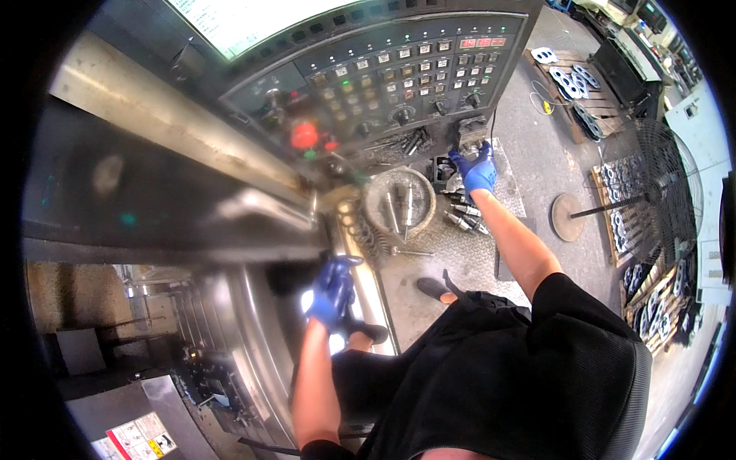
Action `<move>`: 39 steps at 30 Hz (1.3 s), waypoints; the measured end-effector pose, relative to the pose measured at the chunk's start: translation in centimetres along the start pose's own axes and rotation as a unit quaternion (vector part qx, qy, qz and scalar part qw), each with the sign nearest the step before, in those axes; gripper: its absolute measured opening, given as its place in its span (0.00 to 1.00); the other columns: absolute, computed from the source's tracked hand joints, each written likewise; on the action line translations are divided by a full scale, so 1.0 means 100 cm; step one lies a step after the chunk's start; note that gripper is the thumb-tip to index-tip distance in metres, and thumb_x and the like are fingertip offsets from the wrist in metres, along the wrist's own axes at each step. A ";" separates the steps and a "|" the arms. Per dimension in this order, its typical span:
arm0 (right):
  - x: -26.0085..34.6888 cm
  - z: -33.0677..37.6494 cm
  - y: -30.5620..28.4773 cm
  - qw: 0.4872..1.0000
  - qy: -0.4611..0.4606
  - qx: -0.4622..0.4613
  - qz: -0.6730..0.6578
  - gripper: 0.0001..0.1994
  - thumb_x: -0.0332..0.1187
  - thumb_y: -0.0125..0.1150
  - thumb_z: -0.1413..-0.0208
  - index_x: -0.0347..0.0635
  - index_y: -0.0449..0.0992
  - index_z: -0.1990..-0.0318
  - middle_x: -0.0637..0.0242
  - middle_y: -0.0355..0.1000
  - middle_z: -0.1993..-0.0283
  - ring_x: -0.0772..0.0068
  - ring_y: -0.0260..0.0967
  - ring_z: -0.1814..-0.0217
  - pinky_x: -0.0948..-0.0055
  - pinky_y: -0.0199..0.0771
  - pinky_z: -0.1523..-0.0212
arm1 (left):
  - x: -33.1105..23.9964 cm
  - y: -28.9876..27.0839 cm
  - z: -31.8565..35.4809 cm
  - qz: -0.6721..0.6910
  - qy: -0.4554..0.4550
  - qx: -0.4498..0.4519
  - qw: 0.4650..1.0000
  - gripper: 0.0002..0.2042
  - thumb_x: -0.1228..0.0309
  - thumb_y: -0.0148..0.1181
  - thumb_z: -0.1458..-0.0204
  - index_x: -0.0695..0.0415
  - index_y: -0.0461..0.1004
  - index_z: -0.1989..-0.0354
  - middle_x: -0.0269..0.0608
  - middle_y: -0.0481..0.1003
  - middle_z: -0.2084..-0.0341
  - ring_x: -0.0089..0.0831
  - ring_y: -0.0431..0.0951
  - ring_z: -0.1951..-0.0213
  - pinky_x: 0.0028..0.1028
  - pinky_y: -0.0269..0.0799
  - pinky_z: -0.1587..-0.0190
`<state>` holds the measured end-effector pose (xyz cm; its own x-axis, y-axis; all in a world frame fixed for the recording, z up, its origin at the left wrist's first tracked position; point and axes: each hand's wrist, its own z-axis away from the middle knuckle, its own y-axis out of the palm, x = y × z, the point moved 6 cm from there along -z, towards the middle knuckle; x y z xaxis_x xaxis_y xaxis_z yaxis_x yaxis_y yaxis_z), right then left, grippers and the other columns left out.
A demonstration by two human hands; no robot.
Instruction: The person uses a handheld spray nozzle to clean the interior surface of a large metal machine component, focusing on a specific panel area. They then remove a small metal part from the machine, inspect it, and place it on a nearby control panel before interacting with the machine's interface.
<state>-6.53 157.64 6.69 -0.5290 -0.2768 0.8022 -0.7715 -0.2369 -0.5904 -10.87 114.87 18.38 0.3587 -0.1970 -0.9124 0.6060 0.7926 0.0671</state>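
Note:
My right hand [477, 170], in a blue glove, reaches out below the control panel [414, 77]. Its fingers are spread, and I see nothing held in them. Beside it are a small dark tray [443, 170] of metal parts and a dark block [471, 132]. Several metal tool holders [464, 218] lie just below the wrist. My left hand [332, 293], also gloved in blue, hangs near the machine's metal door edge [368, 299]. Its fingers look loosely stretched, and nothing shows in them. A round tub [399, 203] holding long metal tools stands between my hands.
A red emergency stop button [303, 136] juts from the panel's lower left. A coiled hose [368, 234] hangs beside the tub. To the right stand a floor fan [652, 195] and a pallet [575, 84] of flat metal parts. The machine's open interior [138, 307] is at left.

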 end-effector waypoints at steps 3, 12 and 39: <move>-0.002 0.000 0.001 1.000 -0.010 0.001 -0.003 0.46 0.53 0.73 0.60 0.36 0.59 0.37 0.49 0.66 0.39 0.50 0.64 0.38 0.62 0.64 0.39 | -0.006 0.002 0.000 -0.024 0.027 0.014 0.999 0.10 0.69 0.49 0.39 0.53 0.74 0.53 0.24 0.62 0.82 0.14 0.62 0.82 0.19 0.61 0.79; 0.008 0.012 -0.029 0.998 -0.047 0.018 0.039 0.51 0.54 0.73 0.61 0.32 0.54 0.34 0.45 0.59 0.35 0.49 0.56 0.32 0.62 0.56 0.33 | 0.001 0.000 -0.012 0.039 0.006 0.014 0.999 0.10 0.68 0.52 0.39 0.56 0.74 0.52 0.24 0.63 0.84 0.15 0.62 0.83 0.20 0.59 0.81; 0.299 -0.018 -0.238 0.902 -0.307 0.007 -0.303 0.11 0.34 0.64 0.43 0.34 0.79 0.67 0.71 0.75 0.74 0.85 0.67 0.72 0.80 0.67 0.71 | 0.035 -0.049 -0.024 -0.616 -0.092 0.120 0.773 0.19 0.58 0.42 0.41 0.52 0.73 0.49 0.52 0.72 0.47 0.49 0.72 0.46 0.40 0.66 0.43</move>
<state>-4.62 156.66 44.85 0.2870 -0.5553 0.7806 -0.8464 -0.5286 -0.0648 -14.31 111.68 13.83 -0.5136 -0.8139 -0.2716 0.6748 -0.1876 -0.7137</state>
